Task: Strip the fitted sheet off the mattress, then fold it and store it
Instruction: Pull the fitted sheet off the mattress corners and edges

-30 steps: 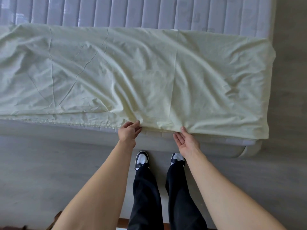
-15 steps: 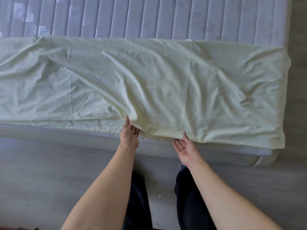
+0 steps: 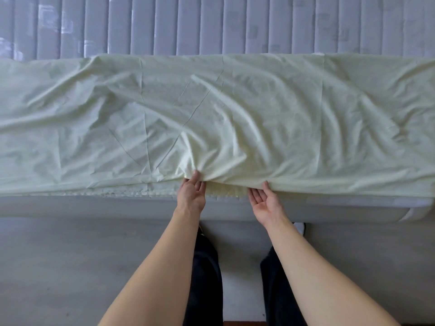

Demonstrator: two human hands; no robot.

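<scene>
The sheet (image 3: 235, 118) lies folded in a long strip on the near side of the mattress (image 3: 211, 24), looks soft, light and floppy, so both hands, left (image 3: 191, 194) and right (image 3: 264, 203), flat-fingered, slip under its near edge to lift there

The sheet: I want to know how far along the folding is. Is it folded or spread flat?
Folded lengthwise: the sheet lies as a doubled band on the near half, with bare mattress beyond it.
</scene>
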